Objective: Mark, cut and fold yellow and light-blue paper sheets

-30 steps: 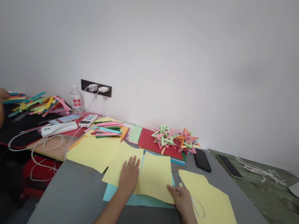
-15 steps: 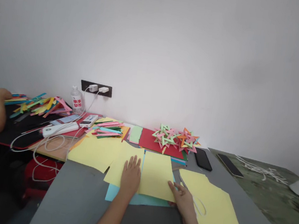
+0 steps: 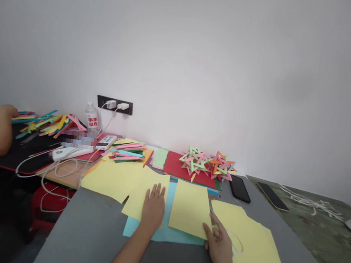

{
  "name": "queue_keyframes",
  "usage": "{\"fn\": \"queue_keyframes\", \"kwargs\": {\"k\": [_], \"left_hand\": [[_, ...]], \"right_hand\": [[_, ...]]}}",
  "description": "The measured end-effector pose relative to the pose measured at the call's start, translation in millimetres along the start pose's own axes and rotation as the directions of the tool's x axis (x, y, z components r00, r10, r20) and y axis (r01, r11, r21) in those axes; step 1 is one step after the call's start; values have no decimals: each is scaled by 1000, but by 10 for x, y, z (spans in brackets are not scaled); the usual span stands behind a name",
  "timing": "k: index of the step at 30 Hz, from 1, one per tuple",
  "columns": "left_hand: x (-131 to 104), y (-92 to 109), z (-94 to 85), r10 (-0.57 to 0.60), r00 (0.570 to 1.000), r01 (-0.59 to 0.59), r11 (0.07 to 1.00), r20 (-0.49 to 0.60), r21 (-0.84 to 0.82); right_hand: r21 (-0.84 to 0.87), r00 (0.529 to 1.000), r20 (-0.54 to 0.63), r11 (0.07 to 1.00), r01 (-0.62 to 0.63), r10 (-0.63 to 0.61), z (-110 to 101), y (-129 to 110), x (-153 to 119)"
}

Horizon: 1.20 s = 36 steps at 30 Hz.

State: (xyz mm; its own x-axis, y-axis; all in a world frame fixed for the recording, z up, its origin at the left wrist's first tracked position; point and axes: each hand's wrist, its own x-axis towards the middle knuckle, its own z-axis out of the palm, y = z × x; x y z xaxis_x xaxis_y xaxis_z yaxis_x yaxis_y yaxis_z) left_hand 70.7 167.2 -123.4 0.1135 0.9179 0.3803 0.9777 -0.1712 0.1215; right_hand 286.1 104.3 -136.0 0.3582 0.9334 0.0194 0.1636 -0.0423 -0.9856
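Two hands work at the grey table, whose left edge slants away beside a wooden surface and whose right edge meets a mottled green surface. Grey tabletop shows left of the blue sheet and on its near side; on the right a large yellow sheet runs out of view. The left hand lies flat, fingers extended and just apart, on the left yellow sheet, gripping nothing. The right hand is half curled and has the near right corner of the right yellow sheet between thumb and fingers. Both of these sheets overlap the blue one, which shows as a strip between their facing edges. A white loop lies just right of the right hand, partly hidden.

One more yellow sheet lies to the left. Far back are two paper stars, one mostly green and pink, one orange and pink, touching or nearly so. Two phones lie on the right, one on the table, one on the green surface. Two piles of strips, too tangled to count, lie left: a small one and a larger one near a co-worker's hand. One clear bottle stands upright by the wall; its contents cannot be told.
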Motion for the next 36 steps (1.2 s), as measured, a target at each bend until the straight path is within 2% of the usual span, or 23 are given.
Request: {"fn": "queue_keyframes", "kwargs": {"k": [3, 7, 8, 11, 13, 15, 17, 18, 20, 22, 24, 26, 28, 31, 33, 36], "left_hand": [[7, 53, -141, 2, 1000, -3, 999, -26, -41], [-117, 13, -502, -43, 994, 34, 995, -99, -92], [-193, -41, -593, -87, 989, 73, 991, -123, -113], [-496, -292, -774, -328, 927, 239, 890, -182, -388], [-688, -474, -813, -460, 878, 337, 791, -134, -511], [-814, -600, -823, -573, 819, 461, 677, -17, -574], [-858, -644, -838, -619, 779, 532, 568, 99, -627], [-854, -639, -853, -613, 776, 543, 530, 148, -651], [-810, -595, -898, -556, 804, 527, 503, 210, -685], [-746, -535, -951, -514, 826, 518, 531, 231, -671], [-691, -478, -995, -532, 815, 552, 595, 229, -585], [-660, -434, -1011, -560, 809, 572, 678, 179, -462], [-655, -406, -998, -542, 836, 534, 769, 84, -353], [-687, -398, -954, -473, 881, 458, 861, -18, -220], [-724, -417, -938, -455, 890, 446, 874, -1, -192], [-792, -448, -958, -478, 878, 450, 823, 5, -347]], "right_hand": [[43, 999, 5, 999, -33, 33, 5, -2, 7], [131, 998, -7, 990, -59, 60, 8, -28, -2], [172, 998, -19, 984, -56, 60, 9, -36, -7], [309, 996, -60, 950, -39, 60, 60, -66, -37], [395, 995, -61, 918, -46, 76, 162, -103, -76], [452, 994, -19, 888, -84, 104, 324, -161, -135], [479, 992, 44, 869, -125, 118, 526, -231, -211], [483, 991, 82, 865, -136, 110, 631, -266, -252], [480, 989, 119, 868, -130, 83, 831, -328, -327], [464, 989, 123, 876, -130, 81, 1000, -378, -383], [441, 989, 121, 887, -134, 89, 1133, -419, -416], [411, 987, 139, 902, -131, 80, 1230, -459, -432], [360, 984, 167, 925, -122, 64, 1289, -503, -446], [251, 981, 192, 966, -63, 14, 1288, -568, -503], [195, 987, 153, 981, 9, -39, 1227, -588, -591], [175, 999, 28, 984, 38, -43, 1103, -545, -806]]}}
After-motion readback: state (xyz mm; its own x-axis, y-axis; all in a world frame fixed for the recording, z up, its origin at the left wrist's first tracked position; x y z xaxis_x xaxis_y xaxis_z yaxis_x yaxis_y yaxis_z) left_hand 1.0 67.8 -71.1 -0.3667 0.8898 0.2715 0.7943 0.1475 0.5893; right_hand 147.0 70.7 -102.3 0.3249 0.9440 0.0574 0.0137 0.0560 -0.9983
